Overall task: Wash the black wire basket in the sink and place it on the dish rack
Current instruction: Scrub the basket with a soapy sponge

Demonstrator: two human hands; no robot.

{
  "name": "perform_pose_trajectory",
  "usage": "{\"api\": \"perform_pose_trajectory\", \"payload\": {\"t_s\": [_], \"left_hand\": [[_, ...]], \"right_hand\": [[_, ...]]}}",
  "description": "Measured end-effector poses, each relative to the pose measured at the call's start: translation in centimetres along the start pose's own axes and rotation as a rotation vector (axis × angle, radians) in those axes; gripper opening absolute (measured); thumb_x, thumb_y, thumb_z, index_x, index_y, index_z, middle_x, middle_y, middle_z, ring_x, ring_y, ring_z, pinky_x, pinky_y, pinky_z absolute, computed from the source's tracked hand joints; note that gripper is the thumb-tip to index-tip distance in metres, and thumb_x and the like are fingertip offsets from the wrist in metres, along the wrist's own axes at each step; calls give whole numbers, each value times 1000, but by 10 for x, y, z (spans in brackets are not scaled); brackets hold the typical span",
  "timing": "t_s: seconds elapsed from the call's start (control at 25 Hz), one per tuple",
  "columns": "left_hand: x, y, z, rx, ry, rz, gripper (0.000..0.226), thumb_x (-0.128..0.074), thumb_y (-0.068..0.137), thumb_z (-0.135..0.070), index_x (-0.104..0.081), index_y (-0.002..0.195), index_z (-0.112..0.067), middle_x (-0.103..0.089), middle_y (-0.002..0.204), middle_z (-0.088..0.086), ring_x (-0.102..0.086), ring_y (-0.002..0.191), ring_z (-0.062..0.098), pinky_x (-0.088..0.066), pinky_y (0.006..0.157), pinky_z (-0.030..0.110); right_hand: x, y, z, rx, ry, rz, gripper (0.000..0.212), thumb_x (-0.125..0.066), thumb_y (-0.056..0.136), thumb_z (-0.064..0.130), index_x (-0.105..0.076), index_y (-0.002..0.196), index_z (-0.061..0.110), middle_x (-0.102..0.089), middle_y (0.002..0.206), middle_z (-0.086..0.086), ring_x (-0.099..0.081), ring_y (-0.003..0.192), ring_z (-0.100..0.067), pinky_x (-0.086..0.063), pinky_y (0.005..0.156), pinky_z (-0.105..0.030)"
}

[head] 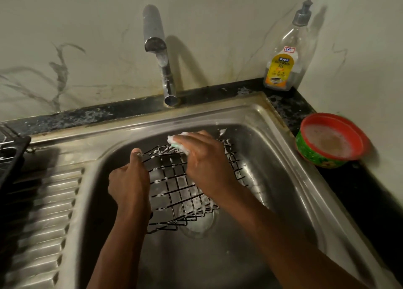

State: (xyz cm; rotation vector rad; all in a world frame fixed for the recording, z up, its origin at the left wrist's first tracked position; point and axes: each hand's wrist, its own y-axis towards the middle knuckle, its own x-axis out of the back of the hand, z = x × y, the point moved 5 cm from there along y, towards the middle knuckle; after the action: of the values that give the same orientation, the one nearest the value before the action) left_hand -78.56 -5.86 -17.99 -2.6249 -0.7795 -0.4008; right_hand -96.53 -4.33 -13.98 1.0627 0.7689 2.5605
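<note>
My left hand (128, 179) grips the black wire basket (185, 186) over the steel sink (272, 123). My right hand (205, 158) presses a soapy sponge (177, 141); I'd scrub every wire crossing.

From my feed I see two bare forearms, no sleeves reaching into view. The left hand (128, 179) and right hand (207, 166) carry no gloves, rings, watch or bands (foam flecks cling to the right hand's fingers).
</note>
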Motion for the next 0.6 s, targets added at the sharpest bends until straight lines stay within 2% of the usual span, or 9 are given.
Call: {"api": "perform_pose_trajectory", "payload": {"t_s": [0.08, 0.16, 0.24, 0.28, 0.36, 0.4, 0.44, 0.52, 0.6], "left_hand": [[1, 4, 1, 10, -9, 0, 55, -61, 83, -64, -63, 61, -14, -69, 73, 12, -71, 84, 40, -57, 89, 59], [4, 4, 0, 6, -14, 0, 56, -62, 85, -63, -63, 59, -13, -68, 71, 11, -70, 84, 39, -57, 90, 56], [5, 3, -3, -10, -22, 3, 56, -63, 91, -58, -62, 60, -11, -66, 70, 11, -68, 85, 38, -56, 91, 53], [6, 1, -4, -10, -25, 4, 55, -62, 93, -56, -61, 60, -12, -64, 70, 10, -67, 85, 38, -55, 92, 52], [6, -1, -6, -8, -18, 4, 53, -61, 96, -53, -58, 61, -12, -62, 70, 8, -65, 86, 37, -54, 93, 50], [6, -2, -8, -6, -12, 7, 53, -61, 96, -52, -57, 61, -12, -61, 70, 8, -65, 85, 36, -54, 92, 49], [5, -4, -9, -5, -8, 10, 54, -61, 97, -52, -56, 61, -12, -60, 69, 8, -64, 83, 36, -54, 91, 49], [6, -4, -9, -7, -5, 3, 55, -61, 96, -52, -55, 60, -11, -60, 67, 8, -63, 76, 34, -55, 88, 49], [5, -3, -5, 2, -7, 2, 54, -62, 93, -54, -57, 61, -12, -63, 69, 9, -65, 76, 34, -56, 88, 51]], "right_hand": [[8, -5, -36, -155, -85, 21, 56, -63, 72, -23, -71, 119, 8, -74, 106, -11, -68, 94, -22, -60, 81, -33], [20, -8, -81, -438, -222, 68, 52, -68, 79, -13, -68, 124, 12, -73, 111, -10, -68, 96, -20, -60, 79, -31], [29, -13, -103, -653, -306, 97, 47, -70, 84, -3, -65, 127, 15, -72, 113, -10, -67, 95, -17, -56, 72, -21], [27, -13, -100, -666, -293, 85, 46, -69, 85, -2, -65, 128, 16, -72, 112, -10, -67, 92, -16, -51, 67, -16], [15, -6, -67, -550, -204, 68, 48, -65, 85, -6, -66, 128, 16, -73, 108, -8, -65, 85, -12, -46, 62, -8], [8, -4, -41, -449, -141, 64, 48, -65, 84, -8, -67, 126, 15, -73, 106, -7, -64, 84, -10, -47, 65, -7], [2, -1, -15, -336, -77, 52, 48, -65, 81, -10, -69, 124, 12, -74, 106, -7, -64, 86, -11, -51, 72, -10], [-7, 0, 30, -104, -9, 28, 47, -66, 76, -14, -71, 118, 5, -74, 107, -10, -66, 95, -19, -55, 87, -25], [-13, -5, 46, 34, -26, 38, 48, -66, 73, -17, -71, 117, 2, -73, 109, -14, -65, 102, -26, -54, 92, -32]]}}
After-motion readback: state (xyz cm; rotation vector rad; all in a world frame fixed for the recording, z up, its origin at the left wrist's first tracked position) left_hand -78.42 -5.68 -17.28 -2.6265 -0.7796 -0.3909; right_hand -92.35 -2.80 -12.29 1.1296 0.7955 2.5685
